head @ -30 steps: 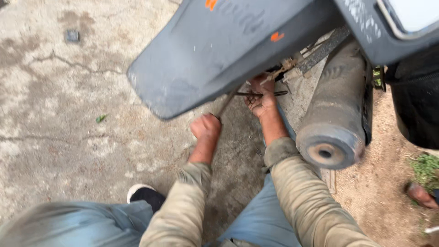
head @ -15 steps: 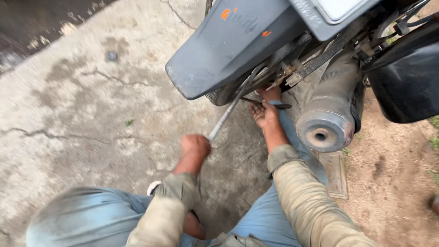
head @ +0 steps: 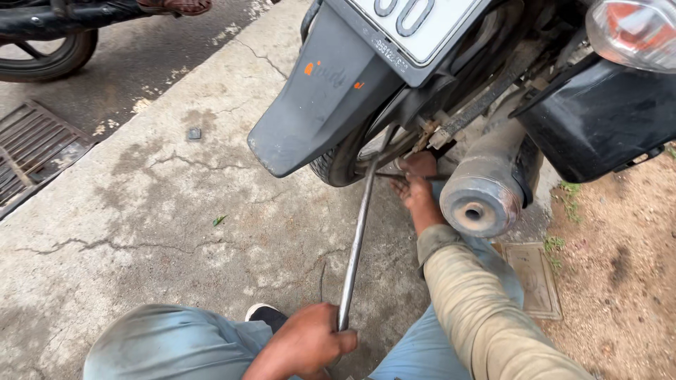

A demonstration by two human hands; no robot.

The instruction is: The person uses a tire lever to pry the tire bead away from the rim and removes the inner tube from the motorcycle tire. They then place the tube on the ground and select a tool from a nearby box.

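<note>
Head view. The left hand (head: 310, 345) is closed around the lower end of a long steel bar (head: 357, 239), near the person's knee and well back from the rear wheel (head: 345, 158) of the motorcycle. The bar runs up from that grip and passes under the grey mudguard (head: 317, 105), where its far end sits beside the wheel. The right hand (head: 417, 184) reaches in at the wheel, just beside the exhaust silencer (head: 486, 190); its fingers curl on a thin dark tool or rod lying across them, though whether it grips firmly cannot be told.

Change noted: a second ago the left hand was high on the bar, close under the mudguard. It has since slid down to the bar's free end, and the camera has drawn back. Judgement: the longer hold gives more leverage at the wheel, so a prying or turning effort appears to be in hand.

Obscured: the bar's tip and whatever it bears on are hidden behind the mudguard and tyre. The right hand's fingertips are in shadow. A second wheel (head: 46, 53), far from the mudguard, is cut off by the frame edge, as is a sandalled foot above it.
</note>
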